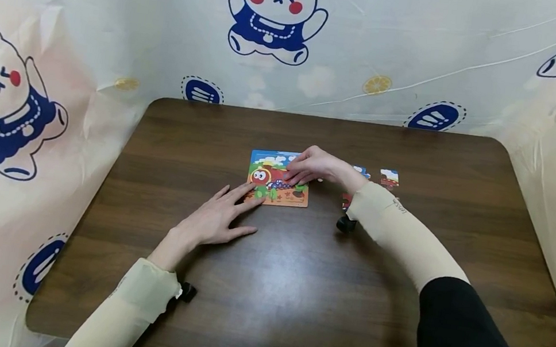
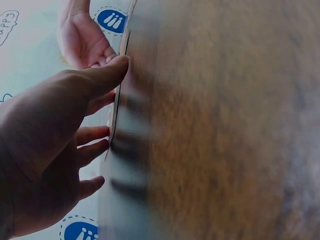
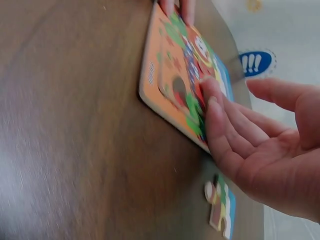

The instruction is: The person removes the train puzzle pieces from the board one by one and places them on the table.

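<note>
A colourful jigsaw puzzle in a flat tray lies on the table, showing a red train with a face, green plants and orange ground. My left hand is spread at its lower left corner, fingertips on the board and thumb along the near side. In the left wrist view the puzzle board appears edge-on beside those fingers. My right hand reaches over the puzzle's right half. In the right wrist view, the fingertips of the right hand touch the picture, while the thumb stands apart from them.
Loose puzzle pieces lie right of the board: one piece farthest right, others partly hidden by the right wrist. A loose piece shows close to the board in the right wrist view. The brown table meets a printed curtain behind.
</note>
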The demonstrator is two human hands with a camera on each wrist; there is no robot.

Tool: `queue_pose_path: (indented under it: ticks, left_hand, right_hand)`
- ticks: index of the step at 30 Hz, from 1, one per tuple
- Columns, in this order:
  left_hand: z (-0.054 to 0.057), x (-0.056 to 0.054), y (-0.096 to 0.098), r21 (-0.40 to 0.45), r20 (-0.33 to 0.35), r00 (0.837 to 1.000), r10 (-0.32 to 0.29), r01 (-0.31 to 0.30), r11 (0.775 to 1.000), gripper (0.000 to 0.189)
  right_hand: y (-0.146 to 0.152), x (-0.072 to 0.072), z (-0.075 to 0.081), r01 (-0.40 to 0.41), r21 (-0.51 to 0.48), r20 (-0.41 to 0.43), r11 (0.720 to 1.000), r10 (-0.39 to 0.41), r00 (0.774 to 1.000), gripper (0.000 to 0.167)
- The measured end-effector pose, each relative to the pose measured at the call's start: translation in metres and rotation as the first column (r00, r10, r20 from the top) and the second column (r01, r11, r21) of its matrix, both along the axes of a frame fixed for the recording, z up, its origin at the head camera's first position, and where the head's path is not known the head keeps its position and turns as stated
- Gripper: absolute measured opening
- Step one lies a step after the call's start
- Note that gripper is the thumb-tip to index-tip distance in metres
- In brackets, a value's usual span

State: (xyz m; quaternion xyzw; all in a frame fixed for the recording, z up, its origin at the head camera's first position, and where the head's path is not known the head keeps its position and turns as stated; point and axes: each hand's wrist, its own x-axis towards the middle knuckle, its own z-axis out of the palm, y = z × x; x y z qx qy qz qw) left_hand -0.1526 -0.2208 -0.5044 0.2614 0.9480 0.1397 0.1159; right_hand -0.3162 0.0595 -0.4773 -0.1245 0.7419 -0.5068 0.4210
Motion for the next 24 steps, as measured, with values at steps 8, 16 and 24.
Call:
queue_pose_path:
  ticks: [8,16,24]
  left_hand:
    - [0.000,0.001,0.000,0.002,0.002,1.000,-0.013,0.013,1.000,0.078]
    - [-0.002,0.000,-0.001,0.009,0.012,1.000,-0.014,0.014,1.000,0.078]
    - [-0.002,0.000,-0.003,0.002,0.015,1.000,-0.015,0.015,1.000,0.078]
  right_hand:
    - [-0.022,0.005,-0.005,-0.023,0.011,-0.059,1.000,0.024,0.998,0.034]
    - [-0.031,0.010,-0.006,0.030,0.029,-0.067,0.999,-0.028,0.997,0.033]
    - [-0.033,0.013,-0.005,0.071,0.019,-0.048,0.997,-0.070,0.996,0.032]
